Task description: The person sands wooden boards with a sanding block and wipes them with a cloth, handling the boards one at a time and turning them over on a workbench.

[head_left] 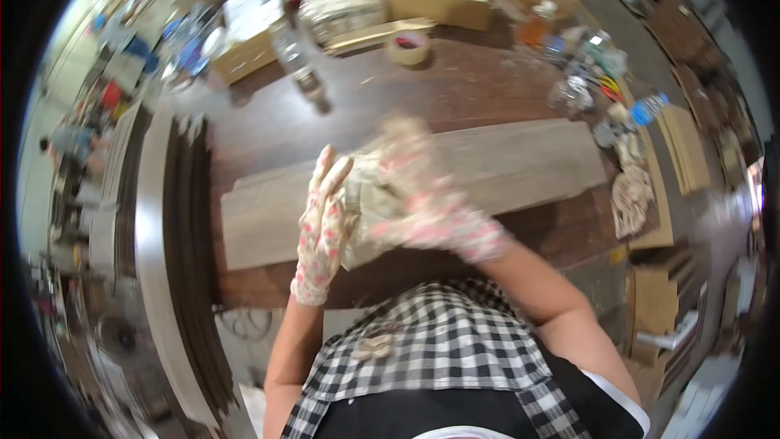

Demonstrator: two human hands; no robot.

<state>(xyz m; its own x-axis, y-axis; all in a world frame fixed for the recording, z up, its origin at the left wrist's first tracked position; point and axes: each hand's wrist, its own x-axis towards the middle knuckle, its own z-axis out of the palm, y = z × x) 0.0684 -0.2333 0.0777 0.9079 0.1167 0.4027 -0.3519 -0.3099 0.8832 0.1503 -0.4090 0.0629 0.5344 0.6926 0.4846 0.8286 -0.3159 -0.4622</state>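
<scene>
My left hand (321,232), in a white glove with pink dots, is held on edge with its fingers stretched out. Beside its palm side is a pale, crumpled cloth or bag-like piece (370,193), too blurred to name. Over the right part of that piece is my right hand (431,207), in a matching glove and smeared by motion, so its grip does not show. Under both hands a long grey-brown wooden board (520,164) lies across the dark table (357,102).
A tape roll (408,47) and a clear bottle (294,57) are on the table's far side, by open cardboard boxes (248,53). Bottles, including one with orange liquid (536,24), and a crumpled cloth (632,199) line the right edge. Stacked boards (166,252) stand left.
</scene>
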